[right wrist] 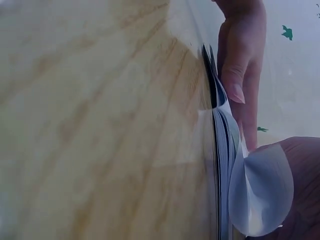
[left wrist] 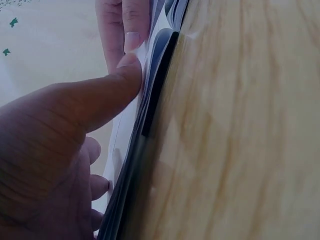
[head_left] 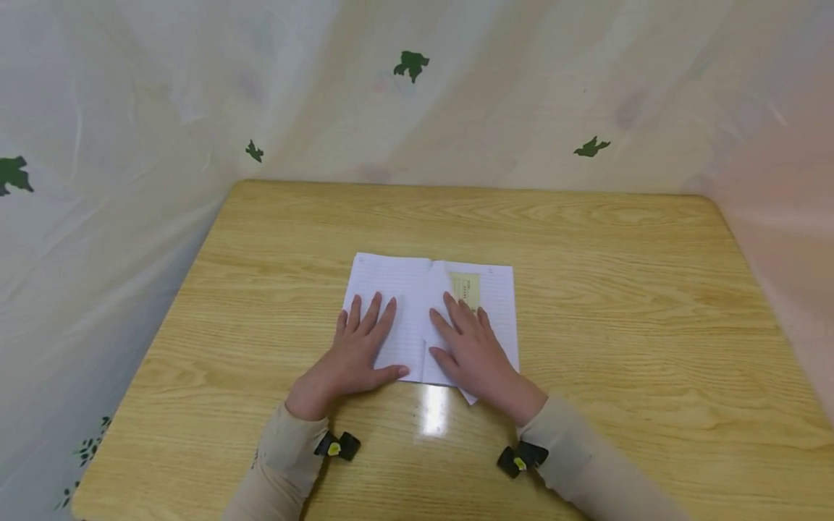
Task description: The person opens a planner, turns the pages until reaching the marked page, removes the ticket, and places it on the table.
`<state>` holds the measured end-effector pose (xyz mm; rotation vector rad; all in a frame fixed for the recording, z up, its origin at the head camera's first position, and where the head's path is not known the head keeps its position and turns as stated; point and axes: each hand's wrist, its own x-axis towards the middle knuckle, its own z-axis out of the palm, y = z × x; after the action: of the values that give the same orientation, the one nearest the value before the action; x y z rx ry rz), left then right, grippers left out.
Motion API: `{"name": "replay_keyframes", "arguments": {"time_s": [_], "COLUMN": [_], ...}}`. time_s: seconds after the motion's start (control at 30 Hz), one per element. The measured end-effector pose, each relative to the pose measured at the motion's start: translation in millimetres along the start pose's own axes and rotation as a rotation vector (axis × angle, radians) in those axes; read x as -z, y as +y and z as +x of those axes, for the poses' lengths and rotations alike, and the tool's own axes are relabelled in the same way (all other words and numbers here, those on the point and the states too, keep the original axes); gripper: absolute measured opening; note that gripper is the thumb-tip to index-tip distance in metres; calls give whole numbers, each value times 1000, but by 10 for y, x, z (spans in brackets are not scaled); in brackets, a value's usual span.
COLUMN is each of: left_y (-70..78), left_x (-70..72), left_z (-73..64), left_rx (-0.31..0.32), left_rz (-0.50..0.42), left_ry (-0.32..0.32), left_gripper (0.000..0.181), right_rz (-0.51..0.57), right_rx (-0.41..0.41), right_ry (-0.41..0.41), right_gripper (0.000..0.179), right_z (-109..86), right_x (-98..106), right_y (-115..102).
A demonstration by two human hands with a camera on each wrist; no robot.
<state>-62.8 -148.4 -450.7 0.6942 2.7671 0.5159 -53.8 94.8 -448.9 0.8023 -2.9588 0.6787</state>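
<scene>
An open notebook (head_left: 394, 275) with lined white pages lies on the wooden table. My left hand (head_left: 352, 358) rests on its left page with the fingers spread, the thumb along the lower edge near the fold. My right hand (head_left: 478, 362) presses on the right page, fingers extended over a folded-over sheet (head_left: 438, 289). Beside the fingertips a small yellowish printed slip (head_left: 470, 284) shows, partly covered. In the right wrist view a page (right wrist: 267, 192) curls up in a loop in front of the right hand, hiding part of it. The left thumb (left wrist: 115, 85) touches the page edge.
The wooden table (head_left: 619, 289) extends around the notebook on all sides. A pale cloth (head_left: 495, 94) with green leaf and bird shapes hangs behind and beside it. A dark bow (head_left: 337, 446) sits on the left cuff, another bow (head_left: 523, 459) on the right.
</scene>
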Motion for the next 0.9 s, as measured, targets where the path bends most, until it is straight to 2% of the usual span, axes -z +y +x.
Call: {"name": "replay_keyframes", "arguments": {"time_s": [0.13,0.6,0.9], "left_y": [11,36,27], "left_x": [1,18,-1], "left_z": [4,-18,-13], "left_rx": [8,6,11], "left_rz": [-15,-42,-58], "left_ry": [5,32,35], "left_gripper": [102,104,103], "right_rz": [-16,30,129], "right_rx": [30,98,147], "right_ry": [4,-36,-40], "right_gripper": [57,60,63], "right_z": [-1,-24,-31], "right_x": [-23,-69,-77], "right_y": [-35,-154,-189]}}
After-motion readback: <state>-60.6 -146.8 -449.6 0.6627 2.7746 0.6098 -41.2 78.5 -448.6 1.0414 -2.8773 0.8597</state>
